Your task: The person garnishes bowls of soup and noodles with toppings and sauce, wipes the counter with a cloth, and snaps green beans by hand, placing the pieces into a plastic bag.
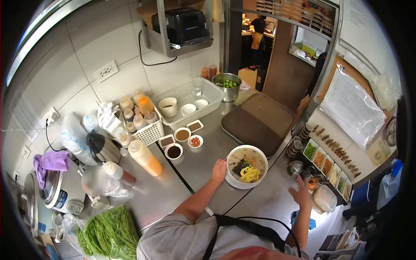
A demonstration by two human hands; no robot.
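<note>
A white bowl [247, 183] of pale porridge stands on the steel counter, topped with yellow strips, dark shreds and a brown crumbly topping. My left hand [219, 170] grips the bowl's left side; some fingers are hidden behind it. To the right, my right hand [300, 192] is open with its fingers spread and holds nothing that I can see. Close to its fingertips are a small glass jar [295, 167] and a jar with orange contents [315, 183]. A clear plastic tub [325, 198] sits just right of that hand.
A brown tray [255, 119] lies beyond the bowl. Small sauce dishes [174, 151] are at left, near squeeze bottles [145, 158] and a white basket [184, 104]. Topping containers [327, 167] line the right wall. Bagged green beans [108, 232] lie front left.
</note>
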